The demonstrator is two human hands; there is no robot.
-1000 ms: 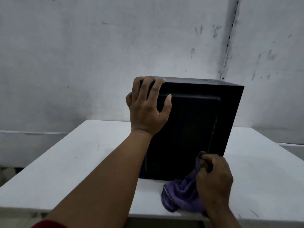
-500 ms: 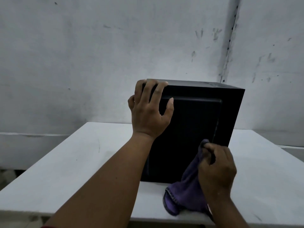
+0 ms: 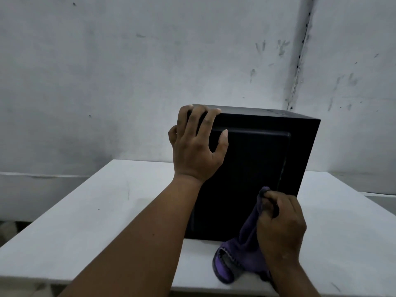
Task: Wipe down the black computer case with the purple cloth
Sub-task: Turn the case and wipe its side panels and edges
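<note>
Purple cloth [image 3: 246, 251] in right hand [image 3: 280, 228], against black case [image 3: 252, 179]

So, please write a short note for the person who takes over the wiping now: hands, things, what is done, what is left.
Left hand: fingers curled over the top left corner of the case, steadying it.
Right hand: grips the cloth against the lower right of the near face.
Case stands upright on the table; the cloth's tail trails onto the table.
Done: cannot tell how much is wiped.
Left: wipe the near face, top and sides.
</note>
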